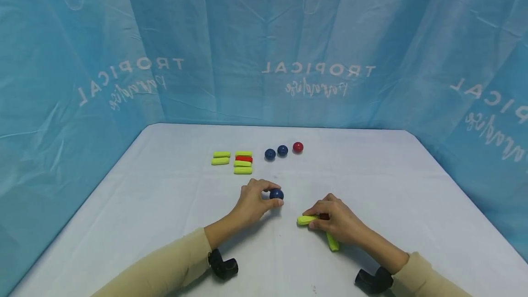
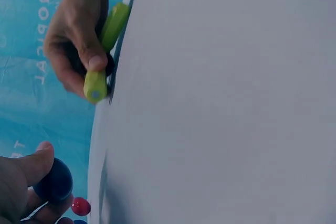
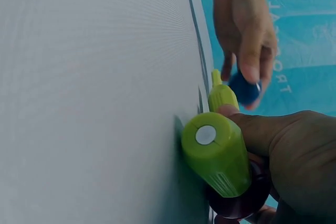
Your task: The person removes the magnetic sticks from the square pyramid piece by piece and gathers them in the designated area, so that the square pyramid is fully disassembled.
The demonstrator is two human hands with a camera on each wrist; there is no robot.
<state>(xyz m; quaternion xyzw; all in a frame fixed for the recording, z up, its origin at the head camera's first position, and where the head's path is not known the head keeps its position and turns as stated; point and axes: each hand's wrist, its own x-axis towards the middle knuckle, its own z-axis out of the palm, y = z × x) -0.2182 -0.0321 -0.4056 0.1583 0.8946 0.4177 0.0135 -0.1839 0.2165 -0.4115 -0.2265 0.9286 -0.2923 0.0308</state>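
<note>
My left hand [image 1: 257, 200] pinches a dark blue ball [image 1: 276, 194] between thumb and fingers, low over the table. To its right, my right hand [image 1: 336, 219] grips a joined piece: a dark red ball [image 3: 241, 198] with two yellow-green rods touching it. One rod [image 1: 307, 220] points left toward the blue ball, apart from it. The other rod [image 1: 332, 242] points toward the front edge, and its pale round end faces the right wrist camera. Fingers hide most of the red ball. In the left wrist view, the right thumb lies over a yellow-green rod [image 2: 95, 86].
Farther back on the white table [image 1: 165, 187] lie several yellow-green rods [image 1: 220, 161] and one red rod [image 1: 244, 159]. Beside them sit two dark blue balls [image 1: 282, 151] and a red ball [image 1: 298, 147]. A blue printed curtain [image 1: 247, 22] hangs around the table.
</note>
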